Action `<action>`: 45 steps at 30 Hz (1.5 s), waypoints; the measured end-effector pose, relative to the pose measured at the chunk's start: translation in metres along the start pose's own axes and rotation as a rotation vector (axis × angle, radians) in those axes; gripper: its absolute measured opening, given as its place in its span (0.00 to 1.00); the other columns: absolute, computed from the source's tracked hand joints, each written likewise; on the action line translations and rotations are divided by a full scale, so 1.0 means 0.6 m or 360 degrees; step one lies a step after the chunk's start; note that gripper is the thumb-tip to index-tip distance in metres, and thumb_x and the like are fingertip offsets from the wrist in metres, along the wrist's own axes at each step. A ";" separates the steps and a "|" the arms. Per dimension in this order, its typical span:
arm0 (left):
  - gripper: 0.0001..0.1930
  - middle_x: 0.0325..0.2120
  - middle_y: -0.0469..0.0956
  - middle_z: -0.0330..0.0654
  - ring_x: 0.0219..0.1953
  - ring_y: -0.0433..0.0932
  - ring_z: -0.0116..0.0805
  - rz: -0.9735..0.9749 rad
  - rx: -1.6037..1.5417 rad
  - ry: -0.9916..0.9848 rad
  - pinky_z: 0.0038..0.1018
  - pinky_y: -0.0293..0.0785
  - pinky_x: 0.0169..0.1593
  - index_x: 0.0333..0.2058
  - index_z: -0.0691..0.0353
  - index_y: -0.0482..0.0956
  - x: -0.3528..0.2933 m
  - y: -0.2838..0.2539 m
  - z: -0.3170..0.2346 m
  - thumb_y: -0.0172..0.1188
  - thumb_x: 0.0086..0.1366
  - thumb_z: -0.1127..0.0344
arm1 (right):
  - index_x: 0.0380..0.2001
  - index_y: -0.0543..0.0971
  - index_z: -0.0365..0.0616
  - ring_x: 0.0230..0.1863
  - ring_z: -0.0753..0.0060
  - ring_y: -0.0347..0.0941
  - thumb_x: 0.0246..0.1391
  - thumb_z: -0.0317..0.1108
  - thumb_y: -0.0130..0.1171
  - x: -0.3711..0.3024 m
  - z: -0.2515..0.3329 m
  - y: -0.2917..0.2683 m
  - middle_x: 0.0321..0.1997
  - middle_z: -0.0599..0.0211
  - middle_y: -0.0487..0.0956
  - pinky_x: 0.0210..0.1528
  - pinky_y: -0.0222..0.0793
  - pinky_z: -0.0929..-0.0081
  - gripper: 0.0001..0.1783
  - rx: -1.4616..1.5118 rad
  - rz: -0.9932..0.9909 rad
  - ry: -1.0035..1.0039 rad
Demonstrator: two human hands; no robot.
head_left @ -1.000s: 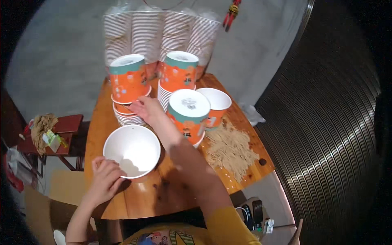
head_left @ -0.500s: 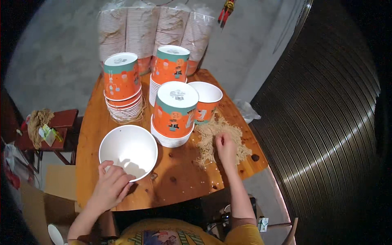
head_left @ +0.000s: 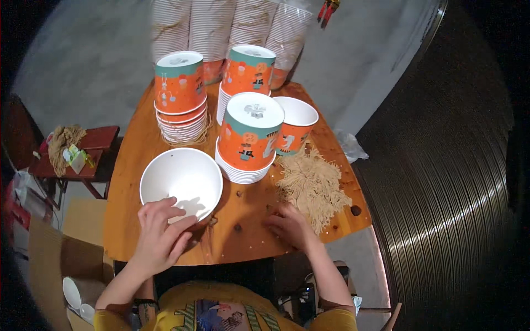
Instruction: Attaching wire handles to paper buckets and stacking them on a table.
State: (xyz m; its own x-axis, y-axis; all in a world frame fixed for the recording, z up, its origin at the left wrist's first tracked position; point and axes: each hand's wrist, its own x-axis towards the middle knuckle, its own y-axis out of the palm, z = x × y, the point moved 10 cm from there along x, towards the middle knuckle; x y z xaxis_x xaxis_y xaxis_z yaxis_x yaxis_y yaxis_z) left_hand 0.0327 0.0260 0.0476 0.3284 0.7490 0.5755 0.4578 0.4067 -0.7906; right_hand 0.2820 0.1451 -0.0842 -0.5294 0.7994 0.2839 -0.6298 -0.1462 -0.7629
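A white-lined paper bucket (head_left: 182, 171) stands mouth up at the front left of the wooden table. My left hand (head_left: 160, 231) is at its near rim, fingers bent and spread, with no firm grip visible. Just left of a heap of beige strings (head_left: 314, 185), my right hand (head_left: 292, 225) is low over the table, fingers curled together. Whatever lies between those fingers is too small to make out. Behind the white bucket, an upturned orange-and-green paper bucket (head_left: 251, 143) tops a nested stack. One more orange bucket (head_left: 298, 116) sits upright beside the strings.
Two more stacks of upturned orange buckets, one left (head_left: 179, 88) and one centre (head_left: 248, 69), occupy the table's far half. Tall wrapped columns of buckets (head_left: 210, 27) rise behind them. A red stool (head_left: 99, 138) with a string bundle is at left; a ribbed metal shutter (head_left: 441, 193) is at right.
My right hand has come off the string heap, moving left and toward me. My left hand stays by the bucket's near rim, its fingers reaching slightly further over it. The whole view has shifted.
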 end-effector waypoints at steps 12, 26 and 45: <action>0.20 0.40 0.71 0.43 0.53 0.66 0.45 0.0067 -0.0062 -0.0064 0.43 0.54 0.55 0.47 0.59 0.72 0.010 -0.010 0.015 0.59 0.53 0.71 | 0.28 0.71 0.43 0.31 0.63 0.70 0.42 0.24 0.58 0.042 0.184 0.032 0.29 0.62 0.71 0.34 0.68 0.67 0.08 0.0202 -0.0001 -0.0160; 0.17 0.34 0.71 0.37 0.40 0.70 0.40 0.0203 -0.0021 0.0195 0.33 0.64 0.43 0.43 0.56 0.75 -0.023 -0.008 -0.031 0.61 0.53 0.65 | 0.30 0.72 0.43 0.23 0.74 0.69 0.49 0.27 0.58 0.042 0.309 0.087 0.23 0.68 0.72 0.25 0.66 0.75 0.05 0.0844 -0.0064 -0.0110; 0.07 0.26 0.77 0.41 0.27 0.75 0.41 0.0244 -0.0735 -0.0162 0.32 0.71 0.34 0.31 0.60 0.78 -0.039 0.004 0.006 0.64 0.55 0.66 | 0.32 0.76 0.45 0.28 0.89 0.62 0.56 0.34 0.56 0.030 0.293 0.159 0.25 0.81 0.69 0.29 0.58 0.87 0.05 0.1693 0.0584 0.0581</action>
State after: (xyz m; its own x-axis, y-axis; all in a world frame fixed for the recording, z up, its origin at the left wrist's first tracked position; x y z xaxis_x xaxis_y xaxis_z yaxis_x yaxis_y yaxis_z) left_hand 0.0230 0.0115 0.0313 0.3489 0.8388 0.4180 0.7363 0.0305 -0.6759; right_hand 0.1124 0.0431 -0.0496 -0.6919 0.7027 -0.1659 -0.7220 -0.6751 0.1516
